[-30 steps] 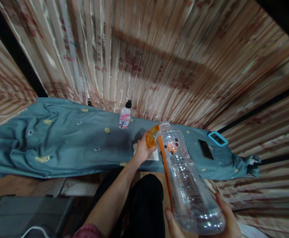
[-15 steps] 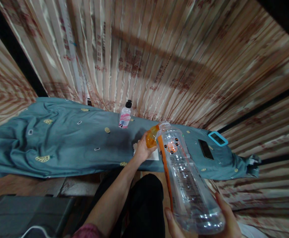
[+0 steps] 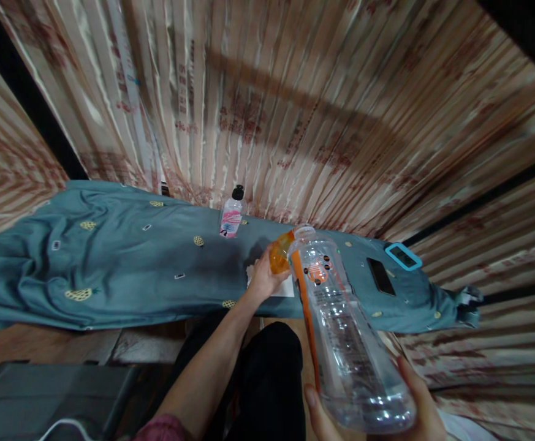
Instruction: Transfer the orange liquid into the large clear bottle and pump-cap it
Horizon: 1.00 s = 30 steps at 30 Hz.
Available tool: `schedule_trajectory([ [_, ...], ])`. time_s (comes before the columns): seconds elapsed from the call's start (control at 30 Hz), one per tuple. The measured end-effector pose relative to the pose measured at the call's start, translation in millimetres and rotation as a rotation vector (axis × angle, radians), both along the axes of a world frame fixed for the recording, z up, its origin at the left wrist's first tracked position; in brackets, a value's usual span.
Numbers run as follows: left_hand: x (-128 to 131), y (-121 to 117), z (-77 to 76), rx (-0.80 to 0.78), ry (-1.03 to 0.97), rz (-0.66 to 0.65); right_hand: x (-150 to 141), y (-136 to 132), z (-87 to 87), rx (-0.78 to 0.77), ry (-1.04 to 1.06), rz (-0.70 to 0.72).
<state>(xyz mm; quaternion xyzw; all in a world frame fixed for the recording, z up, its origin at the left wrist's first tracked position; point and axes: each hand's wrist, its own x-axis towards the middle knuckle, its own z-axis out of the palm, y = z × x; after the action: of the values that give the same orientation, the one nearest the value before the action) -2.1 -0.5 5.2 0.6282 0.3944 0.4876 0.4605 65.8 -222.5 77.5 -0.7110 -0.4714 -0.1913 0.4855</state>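
Observation:
A large clear plastic bottle [image 3: 347, 331] with an orange-edged label lies tilted across the view, its uncapped mouth pointing up and away from me. My right hand [image 3: 414, 404] grips it near the base, thumb on one side and fingers on the other. Beside the bottle's neck, my left hand [image 3: 267, 275] is closed around a small see-through orange container [image 3: 280, 252], which seems to touch the neck; its exact kind is unclear. Under my left hand, a white sheet of paper [image 3: 286, 289] lies on the teal cloth [image 3: 129, 269], partly hidden.
A small clear bottle with a pink label and black cap [image 3: 231, 219] stands at the cloth's back edge. To the right lie a dark phone [image 3: 380, 277] and a blue-framed device [image 3: 404, 256]. Patterned curtains [image 3: 267, 110] hang behind. A grey case [image 3: 51, 398] sits lower left.

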Motion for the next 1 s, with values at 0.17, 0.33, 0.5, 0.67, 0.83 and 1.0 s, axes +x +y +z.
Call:
schedule_trajectory([
  [0.17, 0.4, -0.6, 0.7, -0.006, -0.009, 0.003, 5.2, 1.0, 2.6, -0.036, -0.004, -0.018],
  [0.33, 1.3, -0.1, 0.8, -0.014, -0.004, 0.01, -0.8, -0.8, 2.1, -0.011, -0.029, -0.003],
  [0.5, 1.2, 1.3, 1.0, -0.032, 0.055, 0.026, -11.1, -2.3, -0.5, -0.003, 0.065, -0.039],
  [0.67, 3.0, 4.2, -3.8, -0.004, 0.027, 0.027, -17.5, -3.6, -0.8, -0.01, 0.154, -0.082],
  [0.83, 4.5, 5.4, -7.6, 0.003, 0.023, 0.017, -22.5, -3.9, 1.3, -0.039, 0.214, -0.134],
  [1.0, 3.6, 5.3, -5.0, -0.008, 0.047, 0.014, -20.6, -3.8, -3.5, -0.007, 0.239, -0.085],
])
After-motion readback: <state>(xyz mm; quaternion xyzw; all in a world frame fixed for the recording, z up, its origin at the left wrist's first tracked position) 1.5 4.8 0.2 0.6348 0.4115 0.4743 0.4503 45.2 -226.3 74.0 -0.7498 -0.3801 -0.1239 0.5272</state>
